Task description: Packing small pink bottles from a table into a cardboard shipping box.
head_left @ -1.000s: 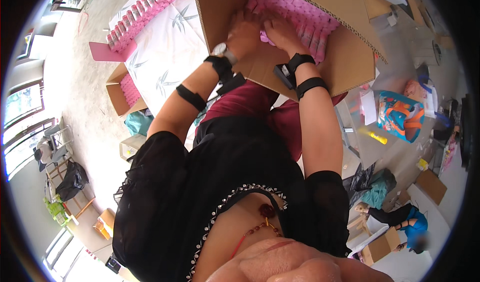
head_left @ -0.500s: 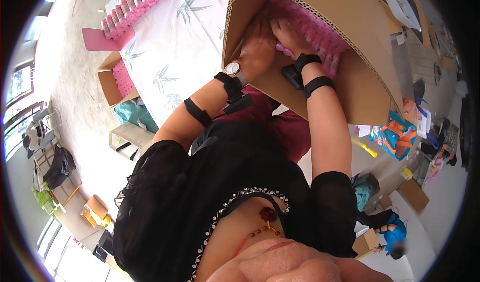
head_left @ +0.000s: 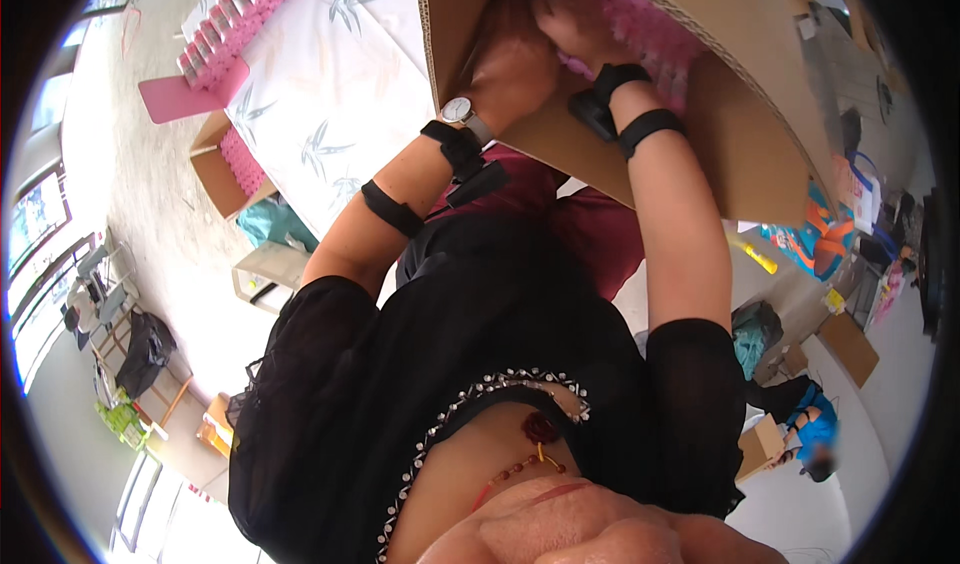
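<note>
Reaching with left hand (head_left: 515,66) and right hand (head_left: 574,24) close together into the open carton (head_left: 740,144), beside pink tubes (head_left: 655,36) packed inside. Cannot tell, in shadow, whether pinching or spread. Cannot read any lettering there.

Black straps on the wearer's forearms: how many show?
4: left forearm, one strap beside the wristwatch, another nearer the elbow; right forearm, one strap at the wrist, another nearer the elbow. Sleeves could hide more.
</note>
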`<action>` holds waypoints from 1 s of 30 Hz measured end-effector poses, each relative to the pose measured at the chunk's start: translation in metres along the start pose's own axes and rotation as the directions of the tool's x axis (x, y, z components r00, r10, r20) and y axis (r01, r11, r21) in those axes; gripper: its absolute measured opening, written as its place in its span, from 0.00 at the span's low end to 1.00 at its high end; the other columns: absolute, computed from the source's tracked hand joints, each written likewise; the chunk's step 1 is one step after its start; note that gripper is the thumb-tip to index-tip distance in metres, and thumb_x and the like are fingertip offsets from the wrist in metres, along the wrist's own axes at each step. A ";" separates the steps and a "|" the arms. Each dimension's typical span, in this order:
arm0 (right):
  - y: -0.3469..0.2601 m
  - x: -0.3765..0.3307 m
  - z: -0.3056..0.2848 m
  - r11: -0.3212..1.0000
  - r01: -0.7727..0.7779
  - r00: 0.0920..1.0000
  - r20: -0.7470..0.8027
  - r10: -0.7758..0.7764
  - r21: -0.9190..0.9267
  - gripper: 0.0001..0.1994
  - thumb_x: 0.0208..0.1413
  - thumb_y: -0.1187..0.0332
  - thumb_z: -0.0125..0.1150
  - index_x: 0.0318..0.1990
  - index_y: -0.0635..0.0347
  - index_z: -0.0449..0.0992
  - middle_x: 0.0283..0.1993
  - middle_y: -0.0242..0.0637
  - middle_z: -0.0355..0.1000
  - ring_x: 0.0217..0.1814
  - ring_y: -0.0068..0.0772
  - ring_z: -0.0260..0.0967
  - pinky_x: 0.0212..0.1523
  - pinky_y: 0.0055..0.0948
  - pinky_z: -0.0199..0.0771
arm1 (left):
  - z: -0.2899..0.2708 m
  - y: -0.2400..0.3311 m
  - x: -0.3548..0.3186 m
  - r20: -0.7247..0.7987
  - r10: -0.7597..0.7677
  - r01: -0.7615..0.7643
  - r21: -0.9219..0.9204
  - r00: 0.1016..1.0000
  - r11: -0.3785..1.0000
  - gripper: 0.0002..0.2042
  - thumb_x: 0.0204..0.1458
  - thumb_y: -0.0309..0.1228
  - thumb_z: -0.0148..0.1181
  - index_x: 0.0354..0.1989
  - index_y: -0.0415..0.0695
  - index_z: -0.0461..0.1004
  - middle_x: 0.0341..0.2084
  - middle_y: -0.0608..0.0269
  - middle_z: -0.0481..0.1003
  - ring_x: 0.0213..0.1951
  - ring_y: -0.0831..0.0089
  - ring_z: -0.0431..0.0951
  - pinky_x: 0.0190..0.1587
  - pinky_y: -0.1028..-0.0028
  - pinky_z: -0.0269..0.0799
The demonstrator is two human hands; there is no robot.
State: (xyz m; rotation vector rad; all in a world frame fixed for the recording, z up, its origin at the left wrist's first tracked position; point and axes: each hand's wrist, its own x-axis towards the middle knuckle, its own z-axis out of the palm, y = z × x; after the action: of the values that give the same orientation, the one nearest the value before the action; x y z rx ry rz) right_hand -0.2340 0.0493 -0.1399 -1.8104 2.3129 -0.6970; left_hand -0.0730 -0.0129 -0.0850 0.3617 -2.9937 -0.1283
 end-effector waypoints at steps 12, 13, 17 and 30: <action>-0.053 -0.035 -0.032 0.941 -0.275 0.961 -0.063 0.267 -0.196 0.23 0.68 0.55 0.42 0.65 0.53 0.68 0.70 0.49 0.62 0.74 0.50 0.54 0.74 0.52 0.49 | 0.015 -0.020 0.003 -0.170 0.083 -0.094 -0.057 0.982 0.994 0.29 0.57 0.38 0.50 0.64 0.31 0.63 0.63 0.38 0.63 0.68 0.44 0.57 0.71 0.49 0.48; -0.054 -0.042 -0.032 0.940 -0.280 0.960 -0.064 0.273 -0.197 0.23 0.68 0.55 0.42 0.65 0.53 0.68 0.70 0.49 0.62 0.74 0.50 0.54 0.74 0.52 0.49 | 0.016 -0.020 0.004 -0.207 0.094 -0.098 -0.013 0.974 0.995 0.25 0.59 0.36 0.49 0.64 0.37 0.66 0.63 0.44 0.65 0.68 0.47 0.57 0.71 0.50 0.48; -0.059 -0.068 -0.035 0.788 -0.515 0.854 -0.286 0.435 -0.339 0.26 0.66 0.49 0.43 0.65 0.51 0.67 0.72 0.51 0.57 0.76 0.56 0.48 0.73 0.63 0.39 | 0.010 -0.017 0.013 -0.183 0.196 -0.168 0.156 0.963 0.973 0.21 0.64 0.36 0.42 0.65 0.51 0.68 0.62 0.54 0.69 0.69 0.52 0.58 0.72 0.52 0.47; -0.038 -0.094 -0.026 0.597 -0.700 0.706 -0.500 0.501 -0.392 0.45 0.58 0.37 0.48 0.65 0.76 0.61 0.70 0.69 0.56 0.75 0.68 0.48 0.76 0.52 0.41 | 0.025 -0.009 0.017 -0.293 0.108 -0.114 -0.002 0.950 0.993 0.22 0.64 0.42 0.42 0.62 0.50 0.71 0.60 0.53 0.71 0.65 0.45 0.61 0.68 0.43 0.50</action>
State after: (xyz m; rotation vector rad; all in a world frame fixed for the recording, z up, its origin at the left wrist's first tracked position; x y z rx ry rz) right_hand -0.1844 0.1388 -0.1179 -0.8543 3.3751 -0.2183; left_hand -0.0902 -0.0238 -0.1091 0.1893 -2.7092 -0.0836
